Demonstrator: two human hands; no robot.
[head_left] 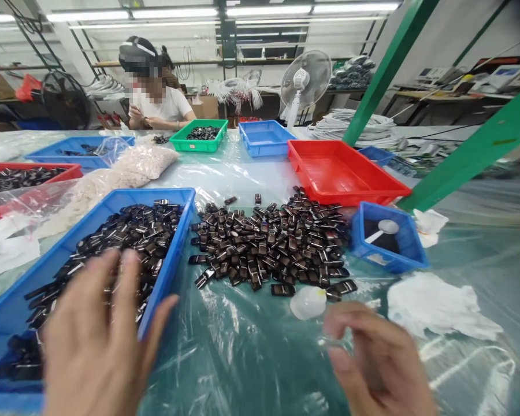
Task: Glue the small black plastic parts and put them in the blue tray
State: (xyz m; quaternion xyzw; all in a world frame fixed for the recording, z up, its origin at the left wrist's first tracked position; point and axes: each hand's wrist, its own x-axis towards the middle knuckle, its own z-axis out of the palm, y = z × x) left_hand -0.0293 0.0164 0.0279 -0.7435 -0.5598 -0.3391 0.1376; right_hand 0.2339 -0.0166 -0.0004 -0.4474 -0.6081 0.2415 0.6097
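Note:
My left hand point(95, 341), fingers spread and slightly blurred, hovers above the near part of a long blue tray point(179, 248). Inside that tray lie many small glossy black plastic pieces point(134, 231). To the right, my right hand point(372, 358) is closed in a pinch, thumb against forefinger, on what looks like a small clear piece point(335, 341); its exact kind cannot be made out. Just beyond those fingertips a rounded translucent white item point(308, 303) lies on the table. A heap of similar black pieces point(268, 237) spreads over the plastic-covered table between the hands.
A small blue bin point(387, 263) holds dark material and a white spoon point(383, 229). Crumpled white tissue point(442, 303) lies right. Behind stand a red tray point(342, 173), blue tray point(266, 138) and green tray point(199, 136). A green post point(385, 69) rises right. A person point(160, 104) sits opposite.

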